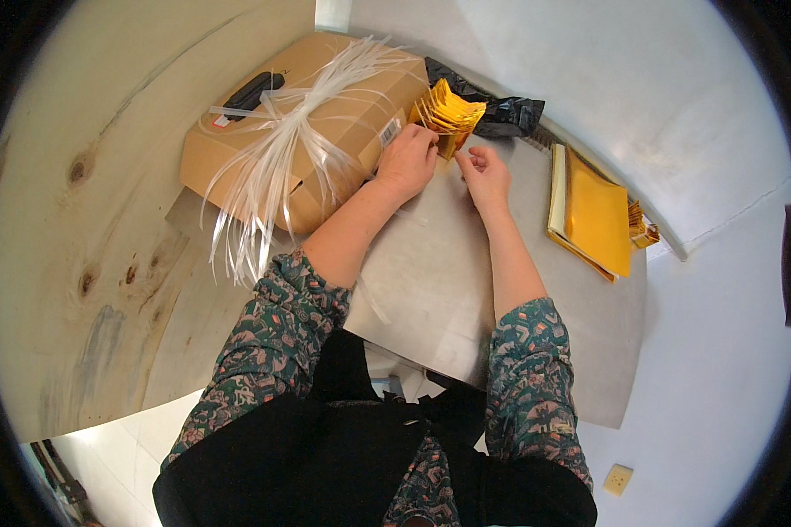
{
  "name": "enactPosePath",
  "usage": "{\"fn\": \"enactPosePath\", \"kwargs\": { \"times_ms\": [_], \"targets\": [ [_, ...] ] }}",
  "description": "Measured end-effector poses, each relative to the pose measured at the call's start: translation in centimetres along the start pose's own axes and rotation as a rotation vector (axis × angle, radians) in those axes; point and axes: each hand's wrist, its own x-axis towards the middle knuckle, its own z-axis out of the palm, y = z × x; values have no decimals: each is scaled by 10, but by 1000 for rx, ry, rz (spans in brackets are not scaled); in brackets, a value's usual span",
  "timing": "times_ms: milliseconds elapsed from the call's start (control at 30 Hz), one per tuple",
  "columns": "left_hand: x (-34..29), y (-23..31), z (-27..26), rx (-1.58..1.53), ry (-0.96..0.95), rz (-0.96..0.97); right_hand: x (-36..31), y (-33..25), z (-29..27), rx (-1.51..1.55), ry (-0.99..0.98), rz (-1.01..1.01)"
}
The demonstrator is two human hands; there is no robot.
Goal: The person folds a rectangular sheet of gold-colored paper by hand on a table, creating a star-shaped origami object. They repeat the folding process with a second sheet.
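Note:
A fanned bundle of shiny yellow packets [453, 110] sits at the far middle of the metal table [431, 272], just beyond my hands. My left hand [409, 161] is closed at the lower left of the bundle, its fingertips against the packets. Close by on the right, my right hand [487, 178] has its fingers curled with thumb and forefinger near each other. Whatever may be between those right fingertips is too small to make out. Left of my left hand stands a brown cardboard box [378, 88] with a spray of white plastic strips [303, 114] over it.
A black object [255, 95] lies on top of the box. Crumpled black plastic [514, 116] rests behind the bundle. Yellow padded envelopes [593, 211] are stacked at the right, with more small yellow packets [643, 230] beside them. White walls bound the table behind and at right.

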Motion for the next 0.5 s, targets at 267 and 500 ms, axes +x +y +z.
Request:
{"fn": "enactPosePath", "kwargs": {
  "times_ms": [267, 500],
  "targets": [
    [-3, 4, 0, 21, -15, 102, -86, -21, -65, 110, -76, -157],
    [-1, 60, -16, -101, -290, 338, -127, 5, -188, -390, 237, -607]
  ]
}}
